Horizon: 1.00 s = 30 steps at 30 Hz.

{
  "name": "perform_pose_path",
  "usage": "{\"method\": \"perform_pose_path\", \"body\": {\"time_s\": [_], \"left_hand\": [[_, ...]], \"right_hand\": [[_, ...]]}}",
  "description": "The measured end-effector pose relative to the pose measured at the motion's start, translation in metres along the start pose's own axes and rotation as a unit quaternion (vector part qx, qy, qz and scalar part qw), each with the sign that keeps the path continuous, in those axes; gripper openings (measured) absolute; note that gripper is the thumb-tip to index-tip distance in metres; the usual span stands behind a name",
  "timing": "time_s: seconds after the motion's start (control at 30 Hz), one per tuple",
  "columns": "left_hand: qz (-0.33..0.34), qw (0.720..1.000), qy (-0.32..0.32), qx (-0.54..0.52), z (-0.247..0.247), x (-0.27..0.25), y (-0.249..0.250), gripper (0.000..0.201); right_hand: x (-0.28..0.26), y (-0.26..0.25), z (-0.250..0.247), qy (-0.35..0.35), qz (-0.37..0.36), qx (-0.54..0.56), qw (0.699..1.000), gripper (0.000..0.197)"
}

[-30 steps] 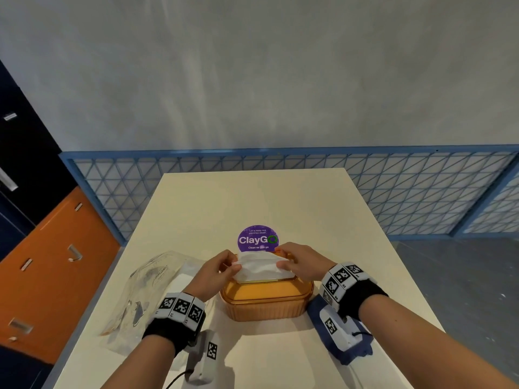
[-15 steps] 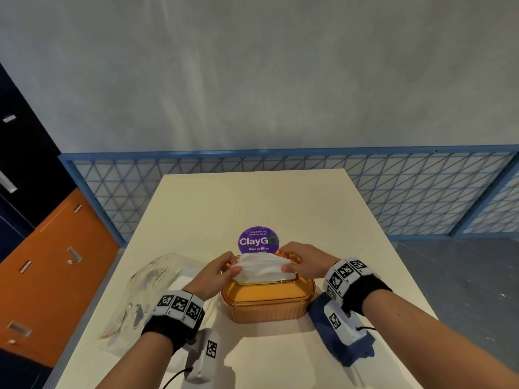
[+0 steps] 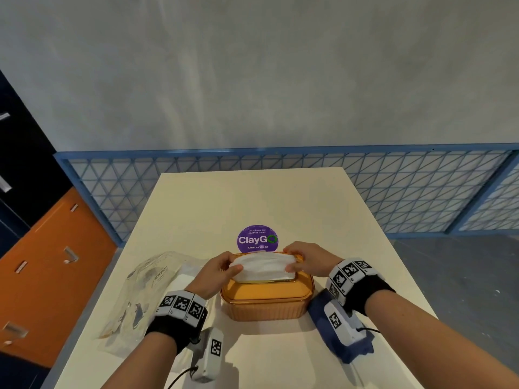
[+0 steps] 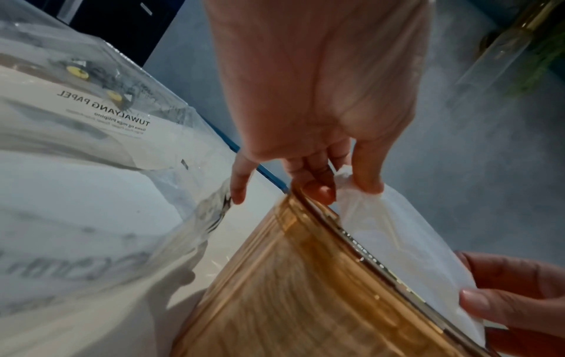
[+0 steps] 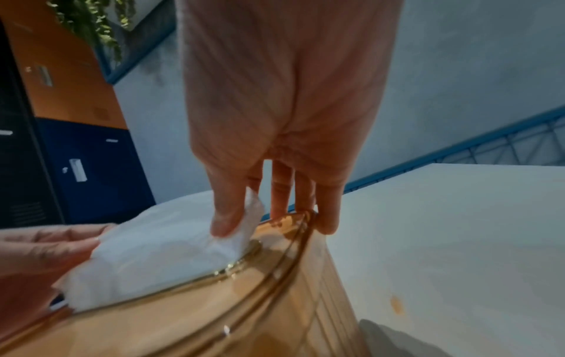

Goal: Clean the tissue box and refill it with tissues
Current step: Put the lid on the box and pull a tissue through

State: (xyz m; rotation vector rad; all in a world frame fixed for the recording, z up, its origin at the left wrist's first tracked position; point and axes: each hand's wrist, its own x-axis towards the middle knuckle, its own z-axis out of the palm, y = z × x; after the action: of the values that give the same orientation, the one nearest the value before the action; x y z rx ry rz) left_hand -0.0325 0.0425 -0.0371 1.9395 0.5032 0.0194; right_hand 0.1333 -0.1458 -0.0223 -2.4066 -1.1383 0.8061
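Both ends of the white tissue stack [image 3: 262, 266] are pinched by the fingers [image 4: 368, 178] of the left hand [image 3: 217, 272] and right hand [image 3: 307, 261] over the amber tissue box [image 3: 266, 300] on the worktop [image 3: 252, 197], so refilling seems underway, and next the stack probably must be tucked evenly through the slot.

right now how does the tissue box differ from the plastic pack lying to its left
The tissue box is amber, rigid and ribbed, standing upright with the white tissues rising through its top slot; the plastic pack is clear, crumpled and lying slack. The left hand and right hand pinch the tissues at the box, while nothing touches the pack. The pack carries printed text; the box shows none. Both rest on the cream table.
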Motion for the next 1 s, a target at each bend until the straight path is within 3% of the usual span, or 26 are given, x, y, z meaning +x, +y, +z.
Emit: {"method": "perform_pose_path", "body": {"time_s": [0.07,0.13,0.23,0.3,0.33,0.37,0.47,0.53,0.6,0.67,0.73,0.8,0.87,0.93,1.0], "left_hand": [[-0.003,1.0,0.013,-0.026,0.0,0.0,-0.003,0.024],[0.001,0.999,0.021,-0.044,0.002,-0.001,-0.002,0.023],[0.011,0.999,0.029,-0.036,0.006,-0.004,0.002,0.016],[0.023,0.999,0.02,-0.026,0.007,-0.007,0.003,0.012],[0.026,0.999,0.022,-0.016,0.008,-0.008,0.002,0.011],[0.027,0.999,0.03,-0.005,0.008,-0.008,0.0,0.01],[0.019,0.998,0.06,-0.002,0.005,-0.003,-0.006,0.021],[0.014,0.997,0.079,-0.011,0.007,0.003,-0.007,0.025],[0.011,0.995,0.099,-0.015,0.01,0.006,-0.004,0.026],[0.011,0.993,0.117,-0.032,0.013,0.006,-0.001,0.023],[0.015,0.991,0.115,-0.059,0.014,0.003,-0.003,0.013],[0.024,0.993,0.098,-0.058,0.013,-0.003,-0.007,0.002],[0.026,0.995,0.086,-0.046,0.013,-0.007,-0.009,0.002],[0.022,0.995,0.092,-0.033,0.013,-0.007,-0.009,0.014],[0.025,0.994,0.106,-0.017,0.012,0.0,-0.01,0.025]], "right_hand": [[-0.001,0.002,-0.002,0.028,0.016,0.041,0.999,0.006],[-0.002,0.005,0.0,0.047,0.024,0.076,0.996,0.024],[-0.006,0.006,0.005,0.034,0.041,0.106,0.993,0.009],[-0.006,0.011,0.01,0.019,0.04,0.087,0.995,0.042],[-0.006,0.014,0.011,0.024,0.036,0.083,0.996,0.047],[-0.008,0.014,0.011,0.031,0.038,0.087,0.995,0.044],[-0.008,0.017,0.009,0.078,0.041,0.12,0.989,0.006],[-0.005,0.015,0.01,0.114,0.046,0.133,0.983,0.027],[-0.002,0.012,0.012,0.149,0.053,0.135,0.978,0.031],[-0.002,0.011,0.014,0.168,0.062,0.159,0.971,0.026],[-0.004,0.014,0.016,0.151,0.066,0.189,0.968,0.005],[-0.008,0.023,0.017,0.126,0.061,0.212,0.967,0.026],[-0.012,0.028,0.018,0.112,0.063,0.229,0.965,0.021],[-0.014,0.03,0.022,0.106,0.058,0.243,0.962,0.004],[-0.013,0.029,0.024,0.124,0.049,0.263,0.956,0.008]]}}
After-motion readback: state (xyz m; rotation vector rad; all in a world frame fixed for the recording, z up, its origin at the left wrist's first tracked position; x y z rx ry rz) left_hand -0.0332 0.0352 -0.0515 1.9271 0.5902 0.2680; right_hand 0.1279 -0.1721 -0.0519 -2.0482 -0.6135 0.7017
